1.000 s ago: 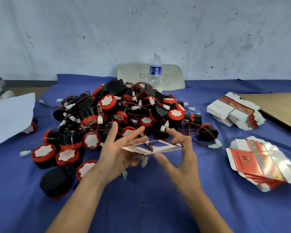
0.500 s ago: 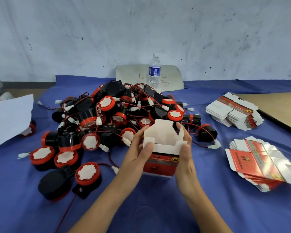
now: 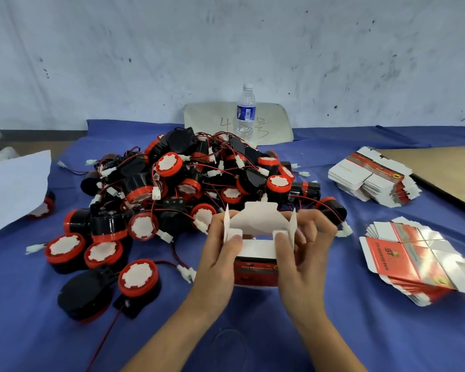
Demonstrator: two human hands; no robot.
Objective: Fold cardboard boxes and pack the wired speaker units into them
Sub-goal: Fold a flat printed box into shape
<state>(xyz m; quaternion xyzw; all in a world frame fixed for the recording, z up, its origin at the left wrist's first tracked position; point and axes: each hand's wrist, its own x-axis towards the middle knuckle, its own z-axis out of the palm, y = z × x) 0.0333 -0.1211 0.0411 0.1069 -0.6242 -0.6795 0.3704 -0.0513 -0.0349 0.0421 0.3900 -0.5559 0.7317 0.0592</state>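
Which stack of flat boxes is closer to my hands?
The front-right stack, red faces up, right of your right hand; the other stack lies farther back, beside the brown board.

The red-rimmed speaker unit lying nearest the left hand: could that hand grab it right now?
Probably, once it lets go: the left hand grips the half-folded box. The speaker unit lies beside it on the blue cloth, only a wire connector between them.

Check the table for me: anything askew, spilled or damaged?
Nothing spilled or damaged. The speaker units lie in a tangled heap, wires crossing, and the nearer stack of flat boxes lies fanned out askew.
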